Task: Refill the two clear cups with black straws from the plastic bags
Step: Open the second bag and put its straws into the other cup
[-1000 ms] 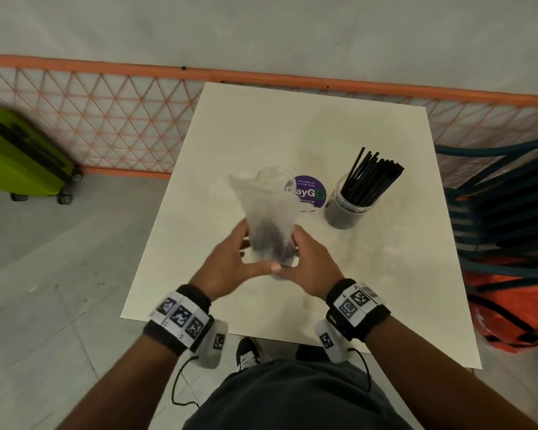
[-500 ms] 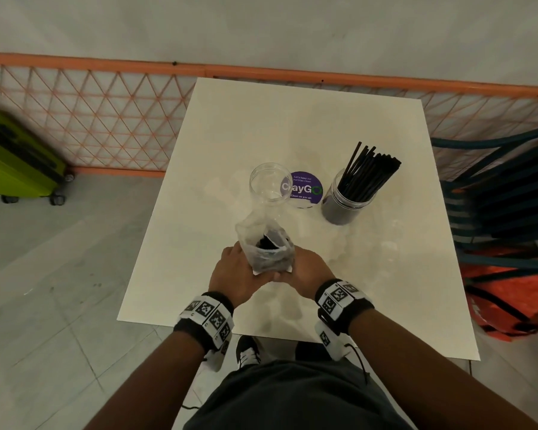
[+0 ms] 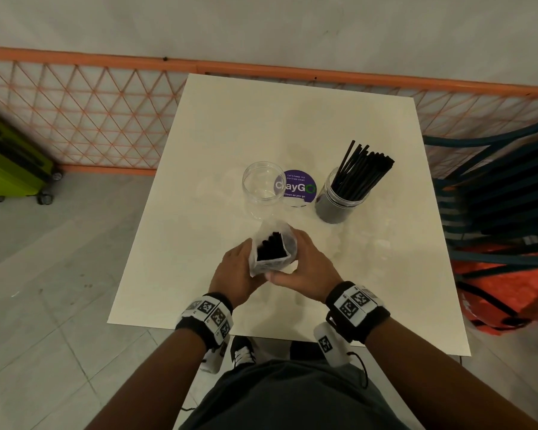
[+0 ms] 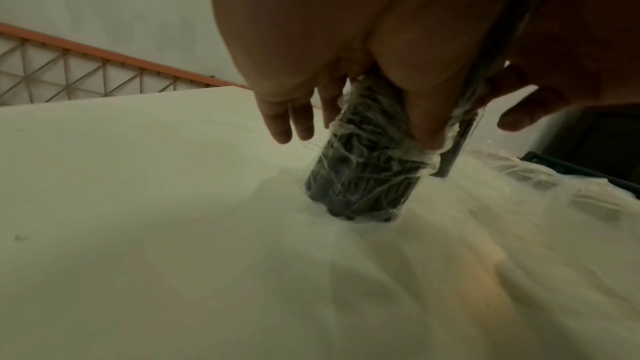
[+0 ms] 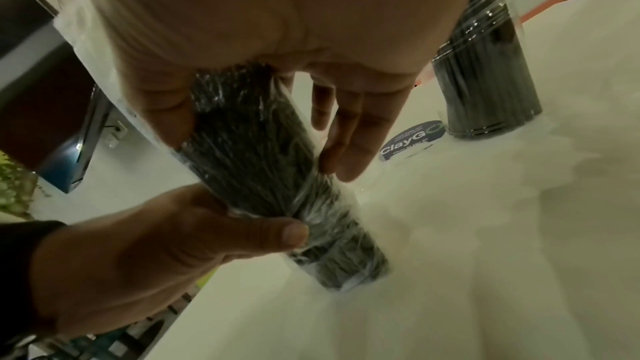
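At centre frame, the plastic bag (image 3: 272, 252) of black straws (image 3: 269, 248) stands upright on the table (image 3: 199, 274). Left hand (image 3: 233, 271) and right hand (image 3: 308, 268) both grip it, fingers (image 5: 349, 130) curled round its sides. Empty clear cup (image 3: 261, 189) stands just above; filled cup (image 3: 342, 200) upper right.

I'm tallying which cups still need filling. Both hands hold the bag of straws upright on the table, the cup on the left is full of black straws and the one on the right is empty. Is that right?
The cups are swapped. In the head view the left cup is empty and the right cup holds the black straws. Otherwise right: left hand and right hand hold the bag upright on the table.
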Motion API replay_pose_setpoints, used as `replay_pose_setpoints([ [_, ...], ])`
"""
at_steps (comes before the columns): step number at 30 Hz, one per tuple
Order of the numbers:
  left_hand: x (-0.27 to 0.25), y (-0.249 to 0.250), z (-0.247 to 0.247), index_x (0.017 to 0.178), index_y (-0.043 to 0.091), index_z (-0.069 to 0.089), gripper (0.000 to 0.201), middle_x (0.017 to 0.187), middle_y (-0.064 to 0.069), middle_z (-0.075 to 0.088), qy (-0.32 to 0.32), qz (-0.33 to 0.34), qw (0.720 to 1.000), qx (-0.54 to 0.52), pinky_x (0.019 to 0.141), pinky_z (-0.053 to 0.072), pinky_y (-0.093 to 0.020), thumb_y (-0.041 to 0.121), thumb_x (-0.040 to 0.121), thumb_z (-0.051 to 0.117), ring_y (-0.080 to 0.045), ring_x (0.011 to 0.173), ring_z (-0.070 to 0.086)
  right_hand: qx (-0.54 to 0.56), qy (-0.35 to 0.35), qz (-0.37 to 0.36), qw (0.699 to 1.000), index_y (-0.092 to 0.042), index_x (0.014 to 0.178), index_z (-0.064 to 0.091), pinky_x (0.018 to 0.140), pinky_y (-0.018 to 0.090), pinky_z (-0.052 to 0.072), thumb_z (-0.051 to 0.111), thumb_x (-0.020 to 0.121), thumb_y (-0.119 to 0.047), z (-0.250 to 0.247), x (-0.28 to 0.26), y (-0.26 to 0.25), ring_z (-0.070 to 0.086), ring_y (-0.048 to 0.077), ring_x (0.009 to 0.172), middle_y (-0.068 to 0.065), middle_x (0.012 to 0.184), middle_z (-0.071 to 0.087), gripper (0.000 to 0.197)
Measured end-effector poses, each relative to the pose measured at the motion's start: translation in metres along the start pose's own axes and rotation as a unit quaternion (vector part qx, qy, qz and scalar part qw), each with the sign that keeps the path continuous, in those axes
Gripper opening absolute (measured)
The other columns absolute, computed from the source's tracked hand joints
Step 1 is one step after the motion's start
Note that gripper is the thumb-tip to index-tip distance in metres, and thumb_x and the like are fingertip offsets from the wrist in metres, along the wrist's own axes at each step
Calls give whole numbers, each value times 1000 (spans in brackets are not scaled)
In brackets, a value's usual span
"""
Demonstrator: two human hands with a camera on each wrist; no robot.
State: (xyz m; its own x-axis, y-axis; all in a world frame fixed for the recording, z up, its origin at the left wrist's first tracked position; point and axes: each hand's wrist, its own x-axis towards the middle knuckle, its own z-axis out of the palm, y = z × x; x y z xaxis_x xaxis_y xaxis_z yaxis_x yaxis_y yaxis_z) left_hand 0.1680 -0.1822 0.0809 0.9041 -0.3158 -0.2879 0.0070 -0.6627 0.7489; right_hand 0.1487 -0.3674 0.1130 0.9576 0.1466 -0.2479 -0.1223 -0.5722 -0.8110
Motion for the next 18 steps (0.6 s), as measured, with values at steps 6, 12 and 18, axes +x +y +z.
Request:
replay_pose_setpoints([
  [6, 1, -5, 0, 154, 49, 3, 110, 162, 10, 34, -24, -8, 999, -47, 117, 40, -39, 52, 72, 77, -10, 146, 38, -105, -3, 40, 994, -26, 126, 54, 94, 30, 47, 69, 71, -65, 10, 10, -3, 60, 16, 111, -2, 122, 62, 69],
  [12, -14, -2, -6, 153, 34, 33, 82, 155, 15, 45, 16, 81, 988, -132, 116, 40, -34, 47, 83, 75, -1, 142, 42, -82, -31, 67, 994, -14, 127, 55, 94, 28, 45, 76, 80, -35, 7, 14, -1, 58, 20, 113, 5, 124, 62, 55],
  [18, 4, -24, -1, 152, 36, 34, 79, 154, 12, 49, -12, 64, 998, -6, 110, 45, -46, 74, 85, 52, -12, 139, 48, -5, -63, 63, 996, -22, 134, 46, 93, 28, 46, 84, 73, -24, 4, 10, 5, 57, 3, 108, -10, 122, 56, 72],
])
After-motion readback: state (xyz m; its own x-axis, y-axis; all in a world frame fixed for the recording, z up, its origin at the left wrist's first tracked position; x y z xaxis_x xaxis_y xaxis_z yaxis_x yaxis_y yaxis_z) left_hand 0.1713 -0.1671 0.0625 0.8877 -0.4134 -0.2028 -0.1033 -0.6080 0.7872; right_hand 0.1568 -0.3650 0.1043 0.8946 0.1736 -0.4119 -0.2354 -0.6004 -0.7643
